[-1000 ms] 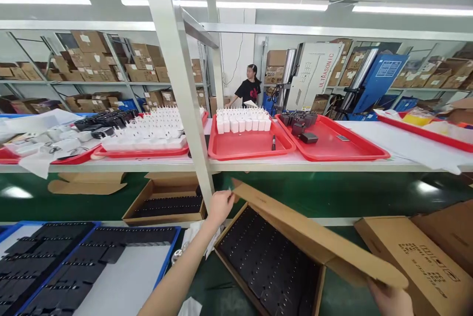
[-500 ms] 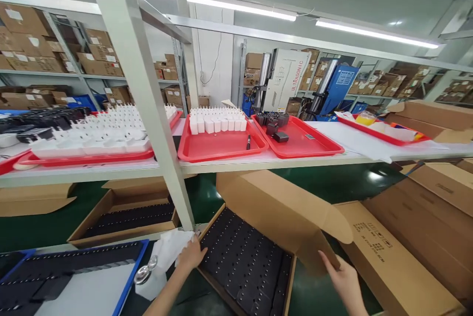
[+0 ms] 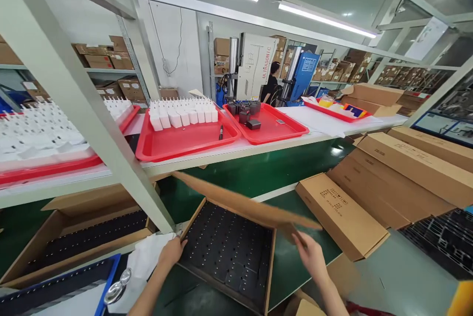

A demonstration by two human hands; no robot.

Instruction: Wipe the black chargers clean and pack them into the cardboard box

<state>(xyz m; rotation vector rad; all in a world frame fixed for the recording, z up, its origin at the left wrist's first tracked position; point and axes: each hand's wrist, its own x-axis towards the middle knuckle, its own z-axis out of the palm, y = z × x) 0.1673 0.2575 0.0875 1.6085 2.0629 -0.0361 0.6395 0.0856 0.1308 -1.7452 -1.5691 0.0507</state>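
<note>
A cardboard box (image 3: pixel 271 276) stands below the shelf, filled with rows of black plastic parts (image 3: pixel 225 247) that bear small bright dots. Its lid (image 3: pixel 236 202) leans over the far side, partly lowered. My left hand (image 3: pixel 172 253) grips the box's left edge, fingers curled at the rim. At the lid's right end, my right hand (image 3: pixel 311 257) pinches the side flap. White paper (image 3: pixel 148 257) and a shiny round metal object (image 3: pixel 118 286) lie beside my left forearm.
Above runs a shelf with red trays (image 3: pixel 185 151) of white and black parts. A metal post (image 3: pixel 121 168) stands left. Closed cartons (image 3: pixel 343 217) are at the right, another open box (image 3: pixel 92 252) at the left. A person (image 3: pixel 272 84) is behind the machines.
My right hand has tipped the lid lower over the box and moved up and left in view. My left hand keeps its hold on the edge. The view has turned right.
</note>
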